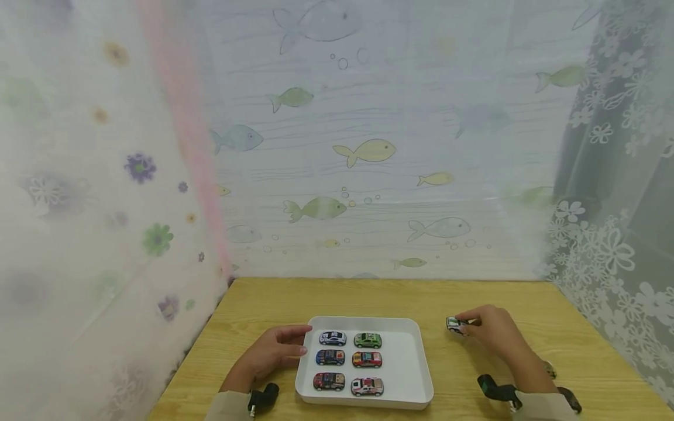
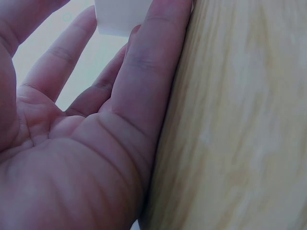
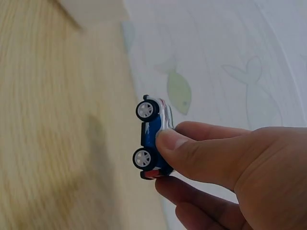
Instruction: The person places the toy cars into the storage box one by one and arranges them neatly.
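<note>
On the wooden worktop (image 1: 368,298), right of the white tray (image 1: 413,374), the right hand (image 1: 492,333) pinches a small toy car (image 1: 455,325) between thumb and fingers, its wheels clear of the surface. The left hand (image 1: 274,354) rests with relaxed, straight fingers against the tray's left wall. Six toy cars (image 1: 350,362) sit in the tray in two columns.

The counter (image 1: 526,304) looks like pale wood with a smooth, faintly satin grain. The tray (image 1: 405,362) appears matt white plastic. The toy car (image 3: 153,139) has glossy painted bodywork and shiny plastic-looking wheels. The curtains (image 1: 95,193) are sheer printed cloth.
</note>
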The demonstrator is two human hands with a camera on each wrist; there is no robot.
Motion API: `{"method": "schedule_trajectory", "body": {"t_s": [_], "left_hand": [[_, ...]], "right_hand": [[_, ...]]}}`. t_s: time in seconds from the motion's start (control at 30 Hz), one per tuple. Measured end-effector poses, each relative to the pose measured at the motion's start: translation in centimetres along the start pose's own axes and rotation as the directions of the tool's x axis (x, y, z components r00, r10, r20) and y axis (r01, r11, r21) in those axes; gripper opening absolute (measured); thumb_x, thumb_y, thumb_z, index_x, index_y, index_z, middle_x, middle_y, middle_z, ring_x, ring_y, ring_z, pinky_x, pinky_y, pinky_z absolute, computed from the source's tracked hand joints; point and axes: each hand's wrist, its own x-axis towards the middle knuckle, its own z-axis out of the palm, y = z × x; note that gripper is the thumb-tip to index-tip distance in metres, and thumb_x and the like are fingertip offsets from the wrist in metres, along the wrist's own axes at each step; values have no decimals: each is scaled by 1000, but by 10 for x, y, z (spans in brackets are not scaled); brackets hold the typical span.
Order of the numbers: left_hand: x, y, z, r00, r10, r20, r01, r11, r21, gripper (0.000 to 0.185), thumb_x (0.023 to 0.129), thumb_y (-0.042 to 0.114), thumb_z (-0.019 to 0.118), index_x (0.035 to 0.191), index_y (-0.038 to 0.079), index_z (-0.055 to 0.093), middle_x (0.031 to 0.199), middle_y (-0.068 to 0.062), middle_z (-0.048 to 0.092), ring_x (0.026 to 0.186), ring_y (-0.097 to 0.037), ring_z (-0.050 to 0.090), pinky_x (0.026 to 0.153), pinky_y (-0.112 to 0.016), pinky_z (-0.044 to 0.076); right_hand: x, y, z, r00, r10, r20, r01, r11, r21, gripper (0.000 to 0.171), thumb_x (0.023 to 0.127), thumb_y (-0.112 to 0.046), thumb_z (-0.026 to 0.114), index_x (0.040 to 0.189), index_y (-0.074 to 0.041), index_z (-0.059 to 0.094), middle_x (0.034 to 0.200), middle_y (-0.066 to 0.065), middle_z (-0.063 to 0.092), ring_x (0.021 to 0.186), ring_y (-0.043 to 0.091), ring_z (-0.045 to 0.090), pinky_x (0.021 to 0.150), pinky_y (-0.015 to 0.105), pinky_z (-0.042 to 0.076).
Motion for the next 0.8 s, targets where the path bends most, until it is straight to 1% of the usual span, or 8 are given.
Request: {"method": "schedule_trajectory", "body": {"t_s": [0.2, 0.27, 0.43, 0.6, 0.8], "left_hand": [[-1, 1, 0, 1000, -3, -3, 3, 1000, 14, 59, 91, 13, 80, 146, 11, 60, 155, -16, 51, 131, -28, 60, 98, -44, 60], [-1, 1, 1, 1000, -5, -3, 5, 1000, 8, 59, 90, 12, 80, 146, 11, 60, 156, -16, 50, 131, -27, 59, 98, -44, 60], [-2, 2, 2, 1000, 4, 12, -4, 1000, -9, 60, 91, 11, 80, 147, 9, 58, 156, -18, 50, 130, -27, 60, 98, -45, 60], [-3, 1, 2, 1000, 19, 23, -19, 1000, -16, 61, 91, 9, 79, 148, 6, 56, 154, -20, 51, 128, -26, 61, 98, -45, 60], [-1, -1, 1, 999, 24, 24, -24, 1000, -4, 59, 92, 9, 78, 147, 7, 57, 153, -20, 52, 129, -28, 61, 98, -45, 60]], "right_hand": [[5, -18, 1, 1000, -31, -2, 31, 999, 45, 25, 90, -14, 80, 114, -12, 81, 107, 12, 79, 87, 20, 74, 62, 31, 57], [6, -23, 2, 999, -44, 1, 44, 998, 55, 24, 90, -14, 79, 115, -11, 81, 107, 12, 79, 86, 18, 73, 60, 29, 55], [9, -33, 5, 999, -48, 1, 48, 995, 84, 24, 90, -13, 79, 115, -11, 81, 103, 10, 79, 81, 13, 70, 57, 28, 50], [13, -39, 10, 999, -47, -2, 47, 993, 106, 22, 89, -14, 81, 111, -14, 82, 100, 7, 79, 79, 11, 69, 56, 27, 48], [18, -46, 16, 998, -63, -9, 64, 988, 141, 19, 88, -16, 82, 107, -17, 83, 96, 4, 80, 78, 11, 70, 57, 27, 48]]}}
